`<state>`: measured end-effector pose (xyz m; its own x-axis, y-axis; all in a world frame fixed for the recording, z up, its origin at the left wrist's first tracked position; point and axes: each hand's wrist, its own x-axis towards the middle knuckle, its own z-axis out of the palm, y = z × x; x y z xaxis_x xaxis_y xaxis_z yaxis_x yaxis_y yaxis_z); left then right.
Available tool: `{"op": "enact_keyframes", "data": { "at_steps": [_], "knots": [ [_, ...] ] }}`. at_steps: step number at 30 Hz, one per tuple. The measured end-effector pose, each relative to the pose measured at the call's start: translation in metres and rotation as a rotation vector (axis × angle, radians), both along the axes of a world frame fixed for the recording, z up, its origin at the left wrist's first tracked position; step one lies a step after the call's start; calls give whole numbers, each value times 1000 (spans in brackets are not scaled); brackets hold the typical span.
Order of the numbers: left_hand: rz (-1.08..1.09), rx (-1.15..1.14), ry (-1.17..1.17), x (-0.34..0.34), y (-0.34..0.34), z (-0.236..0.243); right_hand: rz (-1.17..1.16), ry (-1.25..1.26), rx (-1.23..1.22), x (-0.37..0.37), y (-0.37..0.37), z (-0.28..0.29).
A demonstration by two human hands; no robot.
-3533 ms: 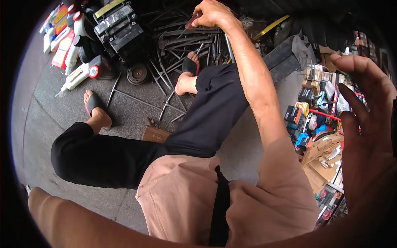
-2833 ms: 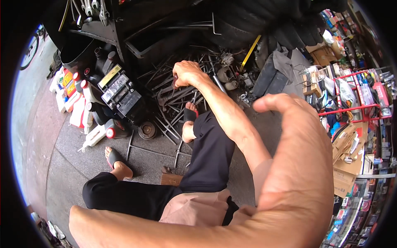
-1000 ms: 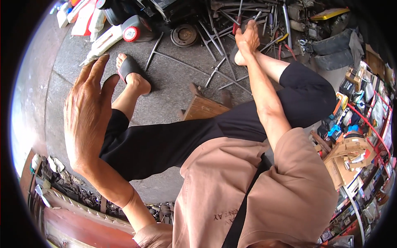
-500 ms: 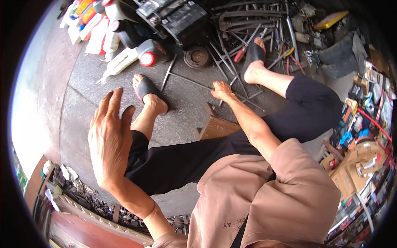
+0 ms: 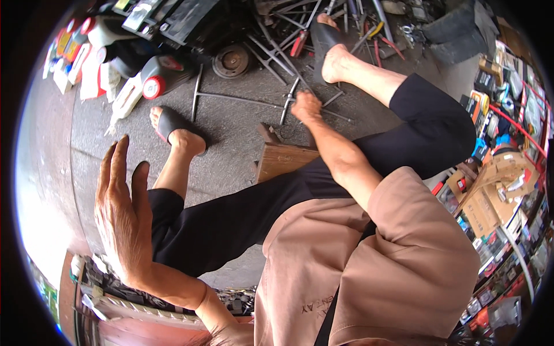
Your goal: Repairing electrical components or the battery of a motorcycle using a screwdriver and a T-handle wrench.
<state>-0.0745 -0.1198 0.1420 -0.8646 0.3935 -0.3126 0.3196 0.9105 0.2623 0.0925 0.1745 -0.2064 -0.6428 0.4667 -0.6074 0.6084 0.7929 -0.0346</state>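
Note:
My right hand is low over the floor, its fingers curled round a metal T-handle wrench. The crossbar shows just left of the fingers; a slim rod comes out on their right. Part of the grip is hidden under the hand. Beside it lies another long T-handle wrench, its crossbar to the left. My left hand is raised in the air at the left, with its fingers stretched out and the thumb apart. Nothing is in it.
A low wooden stool stands between my legs. A round metal disc, a black battery and bottles lie ahead. Further right are red-handled pliers and rods, then a dark tyre piece. Cardboard boxes crowd the right.
The view has shifted, so the floor things sit further left and higher. My right hand has moved rightward across the wrench's crossbar. My left hand stays raised and open.

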Motion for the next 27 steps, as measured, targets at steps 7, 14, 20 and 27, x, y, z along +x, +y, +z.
{"op": "enact_keyframes", "data": {
  "at_steps": [7,14,20,27],
  "knots": [
    [-19,-42,-32,-3,13,-6,372,-160,-16,-3,-12,4],
    [-84,-42,1,-6,17,-2,212,-53,-198,-45,-24,39],
    [-99,-30,9,-3,21,-8,171,223,-182,-83,-40,81],
    [-90,-3,46,1,21,-6,-133,712,-162,-147,30,132]
  ]
}}
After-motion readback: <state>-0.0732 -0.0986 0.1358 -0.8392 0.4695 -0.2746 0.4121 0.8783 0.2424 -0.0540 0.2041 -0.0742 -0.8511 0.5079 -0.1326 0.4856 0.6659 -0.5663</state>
